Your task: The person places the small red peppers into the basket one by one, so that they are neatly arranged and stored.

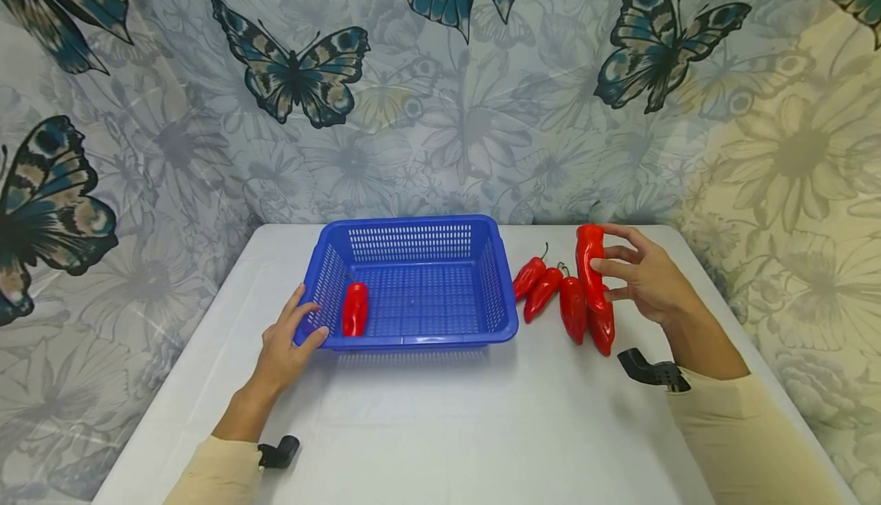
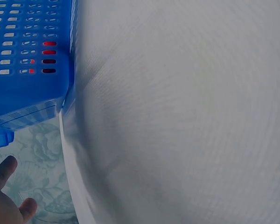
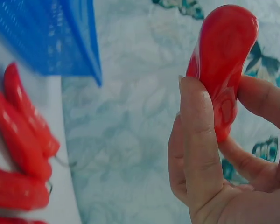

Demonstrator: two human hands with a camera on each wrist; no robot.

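In the head view, a red pepper (image 1: 590, 264) is held upright by my right hand (image 1: 643, 275), its fingers and thumb around it. The right wrist view shows the same pepper (image 3: 226, 51) pinched between thumb and fingers. Below and left of it, several red peppers (image 1: 573, 310) with thin stems lie side by side on the table. A blue plastic basket (image 1: 413, 339) stands to their left, with one red pepper (image 1: 355, 310) inside near its left wall. At the basket's left front corner is my left hand (image 1: 284, 344), fingers spread; whether it touches the rim is unclear.
A white-covered table (image 1: 440, 428) carries everything. Behind it hangs a floral backdrop (image 1: 475, 130) with printed butterflies. Each wrist wears a small black device, such as the right wrist camera (image 1: 650, 371).
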